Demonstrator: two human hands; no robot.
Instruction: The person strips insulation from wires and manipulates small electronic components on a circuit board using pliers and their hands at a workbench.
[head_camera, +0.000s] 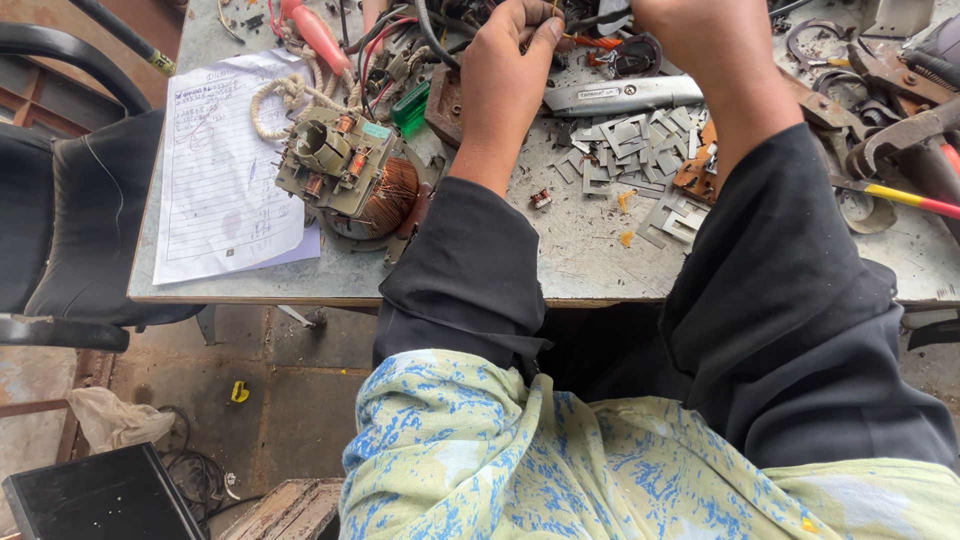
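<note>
Head view: left hand at 12 o'clock, fingers curled, pinching a thin wire too small to show which way it runs, right hand at 1 o'clock, grip hidden, cannot tell, utility knife lying just below, long axis 9-to-3.

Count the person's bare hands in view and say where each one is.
2. The left hand is raised over the cluttered workbench, fingers pinched on something small at the top edge. The right hand is beside it, partly cut off by the frame.
</note>
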